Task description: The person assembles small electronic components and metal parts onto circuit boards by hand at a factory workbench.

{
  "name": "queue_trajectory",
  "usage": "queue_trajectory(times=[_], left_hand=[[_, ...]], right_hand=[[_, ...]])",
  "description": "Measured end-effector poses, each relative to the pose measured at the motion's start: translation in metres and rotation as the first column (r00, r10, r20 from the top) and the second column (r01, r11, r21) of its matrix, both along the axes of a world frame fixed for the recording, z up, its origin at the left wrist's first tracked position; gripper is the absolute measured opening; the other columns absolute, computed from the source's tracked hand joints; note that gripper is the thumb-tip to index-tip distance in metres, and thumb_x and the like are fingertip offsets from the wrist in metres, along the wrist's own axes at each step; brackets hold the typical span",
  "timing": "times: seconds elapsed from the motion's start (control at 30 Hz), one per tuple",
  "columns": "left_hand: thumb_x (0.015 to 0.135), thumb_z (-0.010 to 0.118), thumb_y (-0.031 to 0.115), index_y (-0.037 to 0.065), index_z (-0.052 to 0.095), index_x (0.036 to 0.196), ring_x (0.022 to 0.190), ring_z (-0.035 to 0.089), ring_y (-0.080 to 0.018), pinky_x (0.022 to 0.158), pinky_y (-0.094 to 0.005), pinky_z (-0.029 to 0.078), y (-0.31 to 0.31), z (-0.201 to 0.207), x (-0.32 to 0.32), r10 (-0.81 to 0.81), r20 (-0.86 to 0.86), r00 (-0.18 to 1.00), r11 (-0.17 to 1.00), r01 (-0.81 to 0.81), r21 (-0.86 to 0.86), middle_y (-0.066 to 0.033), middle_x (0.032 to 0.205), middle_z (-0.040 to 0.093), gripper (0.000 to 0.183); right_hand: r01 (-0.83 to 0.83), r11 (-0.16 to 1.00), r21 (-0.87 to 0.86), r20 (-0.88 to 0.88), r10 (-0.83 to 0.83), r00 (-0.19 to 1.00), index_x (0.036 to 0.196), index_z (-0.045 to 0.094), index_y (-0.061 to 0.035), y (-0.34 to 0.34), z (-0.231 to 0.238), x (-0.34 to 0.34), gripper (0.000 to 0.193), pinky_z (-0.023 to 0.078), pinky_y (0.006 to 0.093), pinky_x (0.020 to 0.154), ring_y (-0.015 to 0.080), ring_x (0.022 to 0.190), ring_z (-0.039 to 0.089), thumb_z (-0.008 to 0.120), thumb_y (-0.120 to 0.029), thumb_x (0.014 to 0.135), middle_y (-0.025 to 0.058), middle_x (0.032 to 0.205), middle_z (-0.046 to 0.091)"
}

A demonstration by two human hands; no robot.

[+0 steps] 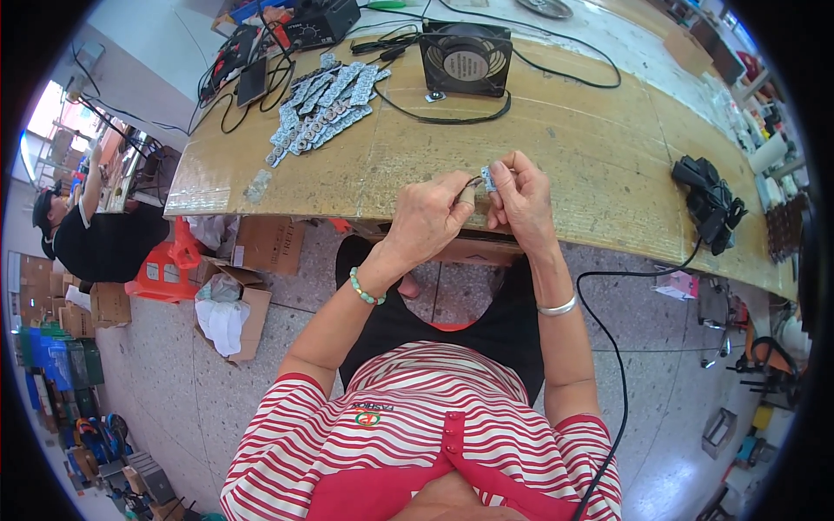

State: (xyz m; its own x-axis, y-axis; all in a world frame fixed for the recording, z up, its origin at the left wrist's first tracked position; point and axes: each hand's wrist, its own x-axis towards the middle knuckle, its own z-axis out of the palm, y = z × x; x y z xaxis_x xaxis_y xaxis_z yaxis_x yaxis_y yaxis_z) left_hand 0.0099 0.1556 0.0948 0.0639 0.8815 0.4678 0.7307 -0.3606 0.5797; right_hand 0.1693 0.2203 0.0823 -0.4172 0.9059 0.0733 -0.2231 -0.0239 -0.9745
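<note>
Close together at the table's front edge, both hands are closed. My right hand (525,200) pinches a small bluish-silver piece (487,179) between thumb and fingers. From the fingers of my left hand (432,211) a thin dark piece (474,181) sticks out toward it, too small to tell whether it is a wire or a tool tip. Whether the two pieces touch cannot be made out. To the left on the table lies a heap of bluish-silver strips (326,106) with small round shapes along them.
A black square fan (466,59) stands behind my hands, its cable curving across the table (565,165). A black box with a knob (321,24) sits back left. Bundled black cables (711,201) lie at the right. A person (104,234) works at the far left, near cardboard boxes (239,313).
</note>
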Motion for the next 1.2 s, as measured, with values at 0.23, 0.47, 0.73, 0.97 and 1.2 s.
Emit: queue_trajectory(times=[0.23,0.47,0.73,0.97,1.2], left_hand=[[0.078,0.061,0.006,0.002,0.064,0.106,0.074,0.065,-0.0365,0.063,-0.0423,0.052,0.003,-0.002,-0.006,-0.053,-0.088,0.995,0.998,0.056,0.037,-0.0162,0.093,0.066,0.029],[0.095,0.060,0.018,0.002,0.066,0.098,0.057,0.055,-0.0059,0.050,-0.0223,0.042,0.009,0.005,-0.001,0.102,0.549,0.830,0.946,0.090,-0.312,-0.0009,0.068,0.061,0.017],[0.090,0.071,0.022,0.007,0.064,0.085,0.052,0.050,-0.0028,0.047,-0.0185,0.038,0.010,0.006,0.008,0.143,0.836,0.530,0.858,0.354,-0.372,0.0037,0.065,0.059,0.017],[0.088,0.070,0.016,0.007,0.064,0.081,0.050,0.050,-0.0037,0.046,-0.0189,0.038,0.010,0.014,0.013,0.193,0.839,0.510,0.863,0.318,-0.392,0.0022,0.065,0.060,0.013],[0.086,0.069,0.013,0.007,0.062,0.077,0.047,0.050,-0.0050,0.043,-0.0197,0.037,0.013,0.014,0.009,0.240,0.858,0.455,0.845,0.337,-0.415,0.0017,0.063,0.059,0.013]], right_hand=[[0.041,0.999,0.035,0.045,-0.042,0.998,0.089,0.051,-0.0021,-0.001,-0.001,-0.002,0.020,0.041,0.0215,0.035,0.0059,0.040,0.046,0.054,-0.019,0.100,-0.0003,0.057,0.049],[0.037,0.999,-0.033,-0.074,-0.040,0.997,0.090,0.051,-0.0013,-0.002,0.004,-0.003,0.020,0.043,0.0219,0.038,0.0060,0.042,0.047,0.055,-0.018,0.100,0.0005,0.058,0.050],[0.067,0.997,0.033,0.002,-0.067,0.998,0.085,0.049,-0.0055,-0.007,0.003,-0.001,0.020,0.034,0.0205,0.035,0.0034,0.042,0.039,0.053,-0.017,0.100,-0.0032,0.056,0.045],[0.101,0.995,-0.017,0.008,-0.101,0.995,0.084,0.050,-0.0060,-0.009,0.006,-0.005,0.021,0.030,0.0201,0.036,0.0022,0.042,0.035,0.054,-0.018,0.100,-0.0055,0.057,0.042],[0.118,0.992,-0.034,0.064,-0.116,0.991,0.083,0.051,-0.0063,-0.005,0.009,-0.007,0.021,0.029,0.0205,0.037,0.0025,0.043,0.034,0.054,-0.019,0.100,-0.0056,0.057,0.042]])
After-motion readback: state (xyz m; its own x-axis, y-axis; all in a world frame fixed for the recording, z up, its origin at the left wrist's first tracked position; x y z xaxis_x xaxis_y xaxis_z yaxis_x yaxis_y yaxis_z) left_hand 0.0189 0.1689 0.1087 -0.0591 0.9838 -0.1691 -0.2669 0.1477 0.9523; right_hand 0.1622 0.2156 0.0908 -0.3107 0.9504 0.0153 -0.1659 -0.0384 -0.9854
